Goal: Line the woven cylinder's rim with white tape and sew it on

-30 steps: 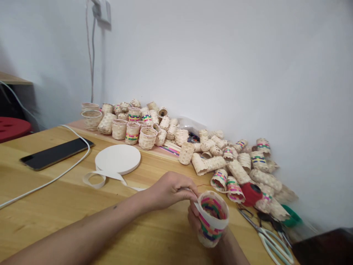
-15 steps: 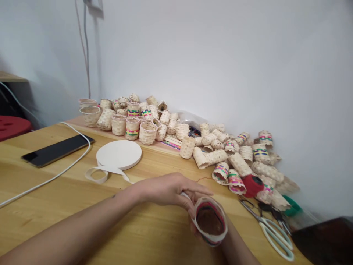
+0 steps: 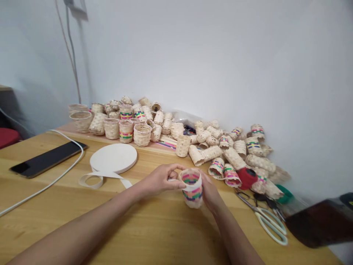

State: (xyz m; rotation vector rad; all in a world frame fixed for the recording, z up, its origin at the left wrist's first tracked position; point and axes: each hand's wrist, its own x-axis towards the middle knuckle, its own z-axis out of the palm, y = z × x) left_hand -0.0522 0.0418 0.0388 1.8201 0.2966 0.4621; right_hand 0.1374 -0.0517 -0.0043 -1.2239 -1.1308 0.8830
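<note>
Left edge: far off to the left of the left fingers [image 3: 179,185], the rim of the bench [image 3: 143,235] is slanting away behind a black phone [image 3: 49,159], and a white cable [image 3: 82,150] is curving around the phone's near side.
Near room: bare planks are stretching out between the forearms, nearer the body than the fingers.
Far side: woven pieces [image 3: 209,154] are crowding along the wall [image 3: 220,55] beyond the fingers, with a strip of wood showing in between.
Right side: a red spool [image 3: 245,179], scissors [image 3: 258,211] and a dark, blurred object [image 3: 320,222] are lying right of the right fingers [image 3: 205,180], the last one near the bench's right edge.
Tape roll: the white tape roll [image 3: 113,156] is lying flat, left of and beyond the left fingers; its loose strip [image 3: 110,174] is looping on the bench and passing behind the left forearm.
Left hand: the left hand [image 3: 157,180] is pinching the rim, thumb pressing on the near side.
Woven cup: the striped woven cup [image 3: 193,195] is standing mouth up between both hands, a white band [image 3: 191,187] lining its rim; whether its base is touching wood, I cannot tell.
Right hand: the right hand [image 3: 212,193] is gripping the cup's right wall.
</note>
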